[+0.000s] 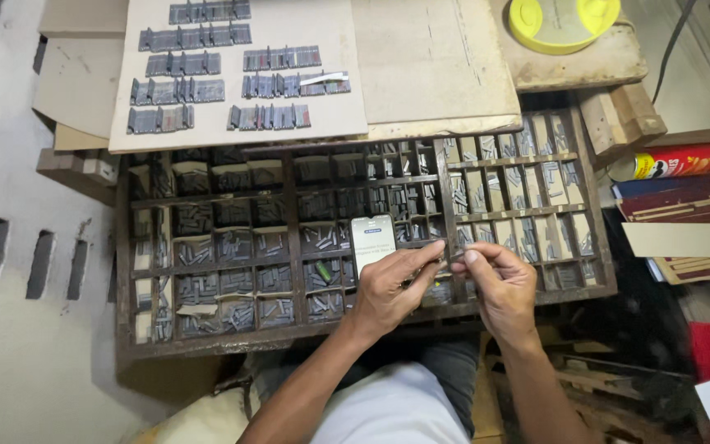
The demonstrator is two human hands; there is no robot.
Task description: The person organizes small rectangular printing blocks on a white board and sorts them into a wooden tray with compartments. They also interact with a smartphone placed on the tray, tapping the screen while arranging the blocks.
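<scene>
Both forearms reach up from the lap to the wooden type case (pixel 207 341). Left hand (pixel 388 288) curls shut around a small holder of metal type, apparently, with a phone (pixel 372 240) propped just above it. Right hand (pixel 499 284) pinches a thin metal sort (pixel 458 260) between fingertips; keeping that pinch light and square suits it. Set lines on the board (pixel 347 25) and a yellow reel (pixel 564 23) lie beyond, well apart.

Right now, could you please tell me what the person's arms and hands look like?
Both forearms are bare: no sleeves, gloves, watch or rings show. The left hand and right hand have short nails. Below them show a white shirt and dark trousers.
</scene>
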